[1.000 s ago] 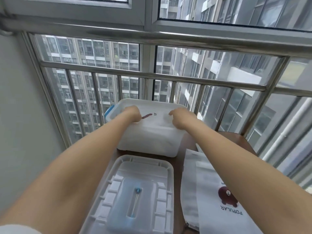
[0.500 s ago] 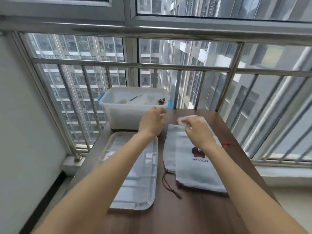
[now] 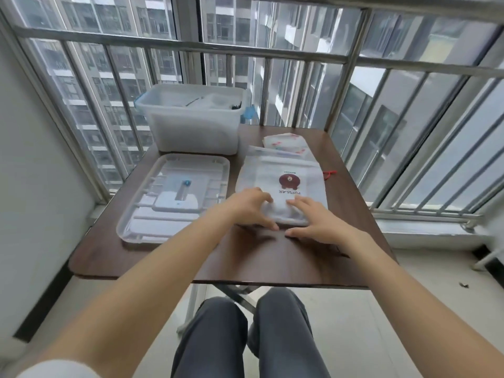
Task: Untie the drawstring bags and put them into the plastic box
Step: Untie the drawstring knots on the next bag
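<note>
The fingers [image 3: 266,199] of the left hand [image 3: 249,210] and of the right hand [image 3: 317,222] are spread and loosely curved over the near end of the top drawstring bag [image 3: 282,186], pressing rather than pinching, as far as I can tell. To do this step well, I judge they should find the cord at this end and draw the mouth open without dragging the bags beneath. The bag's long axis runs away from the fingers across the desk [image 3: 169,257], toward the plastic box [image 3: 195,122] beyond and left.

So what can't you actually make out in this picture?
- Head view: near end of the top bag, with any knot, is hidden under the left hand and right hand.
- Contents of the plastic box: blurred by its cloudy walls.
- Bags underneath: covered, number unclear.
</note>
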### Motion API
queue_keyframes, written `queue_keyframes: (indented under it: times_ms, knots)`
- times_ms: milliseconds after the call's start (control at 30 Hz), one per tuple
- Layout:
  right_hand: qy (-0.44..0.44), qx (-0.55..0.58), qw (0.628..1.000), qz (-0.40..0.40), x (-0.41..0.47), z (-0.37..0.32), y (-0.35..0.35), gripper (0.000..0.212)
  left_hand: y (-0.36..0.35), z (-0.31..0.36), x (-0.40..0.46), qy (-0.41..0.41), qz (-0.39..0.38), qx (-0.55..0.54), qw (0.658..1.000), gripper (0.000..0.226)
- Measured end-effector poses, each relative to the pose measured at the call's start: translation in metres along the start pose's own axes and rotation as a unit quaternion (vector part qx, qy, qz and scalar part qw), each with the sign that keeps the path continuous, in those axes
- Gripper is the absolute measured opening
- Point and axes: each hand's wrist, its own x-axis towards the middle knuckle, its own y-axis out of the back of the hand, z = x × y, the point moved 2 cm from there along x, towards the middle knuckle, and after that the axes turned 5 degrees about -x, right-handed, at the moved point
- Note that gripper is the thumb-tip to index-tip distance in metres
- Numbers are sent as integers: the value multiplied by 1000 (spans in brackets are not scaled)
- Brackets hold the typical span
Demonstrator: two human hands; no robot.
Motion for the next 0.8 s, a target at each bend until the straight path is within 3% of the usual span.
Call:
queue_keyframes:
  times_ms: [67, 200, 300, 400, 500, 600, 667, 800]
  knots:
    - [6, -12, 1000, 24, -7, -1, 2, 69, -2, 2, -5, -11, 19, 32, 999, 70]
    - [-15, -105, 991, 83, -17, -4, 6, 49, -1, 9, -10, -11, 62, 54, 997, 43]
    - [-38, -16, 987, 157, -17, 4, 8, 33, 3, 12, -12, -10, 119, 37, 992, 33]
    - [-59, 81, 953, 286, -20, 10, 17, 12, 12, 12, -14, -10, 208, -56, 977, 32]
    - [-95, 155, 919, 349, -23, 15, 22, 23, 19, 13, -17, 3, 306, -216, 927, 24]
    - [-86, 340, 873, 338, -21, 18, 22, 17, 24, 18, -20, 17, 370, -325, 870, 25]
    - [-82, 447, 827, 330, -20, 17, 22, 8, 24, 16, -18, 34, 384, -390, 836, 24]
    - [-99, 581, 731, 344, -14, 18, 21, 20, 19, 6, -14, 55, 379, -506, 773, 12]
